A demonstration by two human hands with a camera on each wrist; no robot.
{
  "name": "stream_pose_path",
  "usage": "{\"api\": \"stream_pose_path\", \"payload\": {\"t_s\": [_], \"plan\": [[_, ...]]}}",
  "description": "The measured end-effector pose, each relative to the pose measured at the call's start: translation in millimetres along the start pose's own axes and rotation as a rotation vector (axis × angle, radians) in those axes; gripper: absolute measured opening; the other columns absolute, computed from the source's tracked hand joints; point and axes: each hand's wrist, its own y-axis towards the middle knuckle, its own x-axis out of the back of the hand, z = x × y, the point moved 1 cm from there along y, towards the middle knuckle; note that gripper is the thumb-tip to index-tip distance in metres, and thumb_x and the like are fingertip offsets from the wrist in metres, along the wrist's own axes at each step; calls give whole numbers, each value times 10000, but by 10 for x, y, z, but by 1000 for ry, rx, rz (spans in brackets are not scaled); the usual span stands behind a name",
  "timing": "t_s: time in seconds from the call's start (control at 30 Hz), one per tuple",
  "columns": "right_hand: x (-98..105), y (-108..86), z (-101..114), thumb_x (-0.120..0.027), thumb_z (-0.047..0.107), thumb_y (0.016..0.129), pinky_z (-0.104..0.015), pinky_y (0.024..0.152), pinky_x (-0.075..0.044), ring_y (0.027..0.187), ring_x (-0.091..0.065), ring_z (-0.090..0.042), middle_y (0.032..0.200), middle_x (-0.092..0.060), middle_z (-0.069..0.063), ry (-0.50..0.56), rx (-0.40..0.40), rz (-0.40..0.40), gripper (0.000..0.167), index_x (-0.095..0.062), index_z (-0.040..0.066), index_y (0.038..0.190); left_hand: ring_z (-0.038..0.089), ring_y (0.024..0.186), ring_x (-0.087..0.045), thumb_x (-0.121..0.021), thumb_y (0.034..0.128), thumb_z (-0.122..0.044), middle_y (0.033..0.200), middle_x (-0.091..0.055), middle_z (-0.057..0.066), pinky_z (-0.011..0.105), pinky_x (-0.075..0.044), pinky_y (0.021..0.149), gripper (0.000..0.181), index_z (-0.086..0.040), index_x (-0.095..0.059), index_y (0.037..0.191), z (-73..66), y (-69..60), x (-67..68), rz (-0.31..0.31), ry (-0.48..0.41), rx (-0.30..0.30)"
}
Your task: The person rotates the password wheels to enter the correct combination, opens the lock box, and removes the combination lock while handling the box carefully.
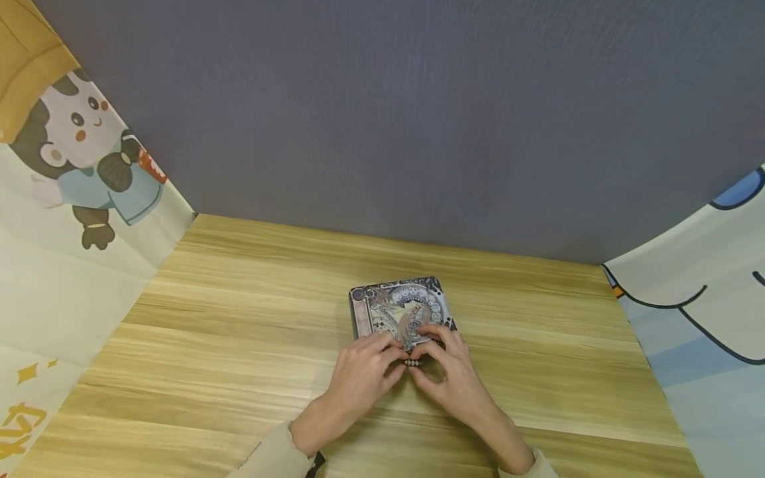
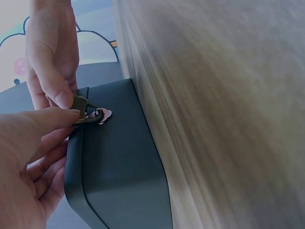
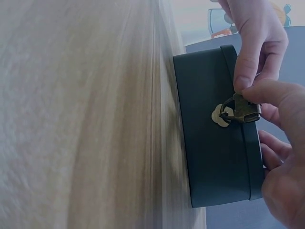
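Observation:
A hinged-lid box (image 1: 382, 309) sits on the table, its patterned lid on top and its plain dark front (image 3: 214, 162) facing the person. On that front is a small metal clasp plate (image 3: 217, 119), and a bronze-coloured padlock (image 3: 248, 110) hangs by its shackle from the loop there. Thumb and fingers of my left hand (image 1: 360, 368) pinch one end of the padlock. From the other side my right hand (image 1: 451, 373) pinches it too, with an upper finger resting on the lid. Whether the shackle is locked cannot be made out.
The wood-grain table (image 1: 239, 318) extends around the box on all sides. A grey panel (image 1: 394, 133) rises behind it. Cartoon-printed sheets stand at the left (image 1: 72, 285) and right (image 1: 705, 318). A small dark object (image 1: 317, 463) shows by the left sleeve.

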Motion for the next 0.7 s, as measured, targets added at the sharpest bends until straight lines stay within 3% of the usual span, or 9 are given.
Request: {"api": "stream_pose_path", "payload": {"t_s": [0.7], "plan": [[1, 8, 8, -882, 116, 752, -484, 940, -410, 1173, -522, -269, 1338, -599, -69, 2, 0, 4, 351, -655, 249, 985, 71, 817, -665, -913, 755, -214, 933, -705, -83, 217, -579, 729, 194, -193, -799, 911, 4, -1, -9, -2, 2, -1]]}}
